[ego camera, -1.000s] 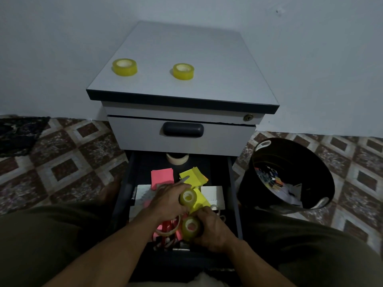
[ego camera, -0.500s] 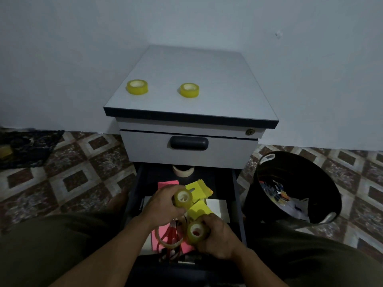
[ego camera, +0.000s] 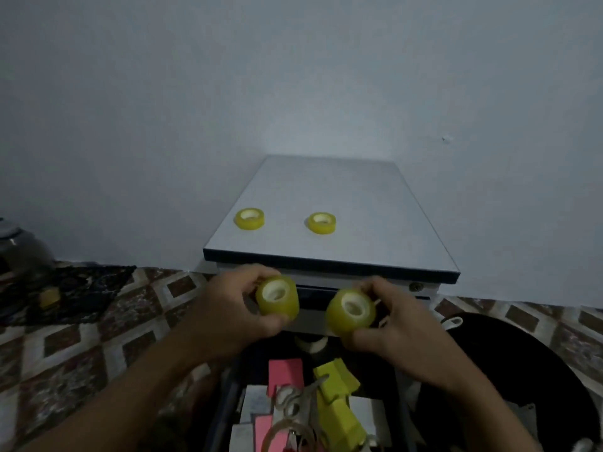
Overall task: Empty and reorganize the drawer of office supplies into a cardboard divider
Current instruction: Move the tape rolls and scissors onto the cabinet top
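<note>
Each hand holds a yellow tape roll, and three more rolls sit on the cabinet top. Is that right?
Not three: the head view shows two on the cabinet top, the left-side roll and the right-side roll. The left hand and right hand do each grip one.

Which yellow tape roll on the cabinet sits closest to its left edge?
The yellow tape roll lying flat farthest left on the grey cabinet top; its twin lies nearer the middle.

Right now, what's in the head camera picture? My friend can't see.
The left hand and right hand each hold a yellow tape roll before a grey cabinet with two more rolls on top. Below, an open drawer holds pink and yellow sticky notes, beside a black bin.
</note>
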A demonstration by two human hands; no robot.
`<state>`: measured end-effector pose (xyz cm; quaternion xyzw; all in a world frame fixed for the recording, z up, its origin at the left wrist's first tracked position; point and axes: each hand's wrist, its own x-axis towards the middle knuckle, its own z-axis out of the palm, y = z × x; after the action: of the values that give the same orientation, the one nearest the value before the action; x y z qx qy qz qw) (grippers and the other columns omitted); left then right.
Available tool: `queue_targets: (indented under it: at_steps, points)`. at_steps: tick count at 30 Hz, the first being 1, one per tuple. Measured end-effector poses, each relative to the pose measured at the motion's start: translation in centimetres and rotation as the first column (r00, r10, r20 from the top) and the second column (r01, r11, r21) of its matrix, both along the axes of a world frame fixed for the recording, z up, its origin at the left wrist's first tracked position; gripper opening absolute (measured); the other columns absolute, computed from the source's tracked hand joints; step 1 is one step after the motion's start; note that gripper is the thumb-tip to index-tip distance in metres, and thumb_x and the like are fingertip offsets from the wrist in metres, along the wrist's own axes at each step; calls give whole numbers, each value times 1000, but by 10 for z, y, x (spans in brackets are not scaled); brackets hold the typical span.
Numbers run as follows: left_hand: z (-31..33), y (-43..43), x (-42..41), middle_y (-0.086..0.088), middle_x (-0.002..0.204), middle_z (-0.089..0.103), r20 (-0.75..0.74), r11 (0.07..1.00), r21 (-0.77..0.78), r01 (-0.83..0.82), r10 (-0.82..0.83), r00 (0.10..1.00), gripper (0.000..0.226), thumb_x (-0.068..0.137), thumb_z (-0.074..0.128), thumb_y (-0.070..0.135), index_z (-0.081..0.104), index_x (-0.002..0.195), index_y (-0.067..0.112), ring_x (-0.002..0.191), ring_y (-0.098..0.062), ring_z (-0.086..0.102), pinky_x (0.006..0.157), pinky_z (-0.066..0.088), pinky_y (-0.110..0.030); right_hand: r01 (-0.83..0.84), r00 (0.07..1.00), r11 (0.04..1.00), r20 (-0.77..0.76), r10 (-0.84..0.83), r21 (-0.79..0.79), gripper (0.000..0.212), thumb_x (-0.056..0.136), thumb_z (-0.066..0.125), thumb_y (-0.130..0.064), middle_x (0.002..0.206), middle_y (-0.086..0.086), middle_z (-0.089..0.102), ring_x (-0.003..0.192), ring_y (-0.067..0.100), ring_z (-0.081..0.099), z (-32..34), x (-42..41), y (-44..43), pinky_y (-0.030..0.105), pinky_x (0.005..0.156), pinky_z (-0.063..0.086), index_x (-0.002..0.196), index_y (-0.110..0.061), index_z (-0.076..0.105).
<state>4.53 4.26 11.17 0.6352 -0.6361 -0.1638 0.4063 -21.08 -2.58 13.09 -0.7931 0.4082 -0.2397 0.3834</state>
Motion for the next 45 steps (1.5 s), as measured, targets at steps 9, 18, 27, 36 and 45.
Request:
queue_targets:
  at_steps: [9,18,27,36,45]
  points:
    - [83,-105,72,13,94,70,65,976,-13,-215,216,974,46,62,87,38,71,105,30,82,-6,64,71,50,-27,189,982,975,47,-185,-115,44,65,84,-30,96,-1,62,82,18,60,82,66,-129,30,62,43,102,-22,60]
    - [65,-197,100,-1,100,67,38,936,241,-256,254,966,42,66,88,22,69,103,21,90,-20,65,76,55,-34,132,961,991,-247,-122,24,53,71,82,-29,103,6,57,83,22,56,74,116,-203,29,56,45,116,-15,58]
    - [59,-200,107,-1,101,66,64,926,272,-262,254,965,45,64,89,22,69,105,20,89,-20,64,80,57,-39,138,944,990,-307,-123,27,50,72,81,-31,103,8,59,83,20,58,61,134,-214,35,71,53,112,-9,61]
    - [58,-197,105,-4,103,65,17,907,271,-323,331,943,48,64,89,24,67,107,19,89,-22,64,74,55,-33,173,927,985,-338,-165,-6,52,73,78,-38,104,9,61,78,18,57,54,139,-217,27,56,45,111,-8,61]
    - [67,-171,104,-4,127,58,-93,914,158,-374,390,916,62,83,74,43,54,136,18,110,-21,56,90,46,-33,176,958,984,-229,-173,-7,49,84,70,-42,110,15,62,79,19,56,65,121,-200,35,69,49,113,-4,62]
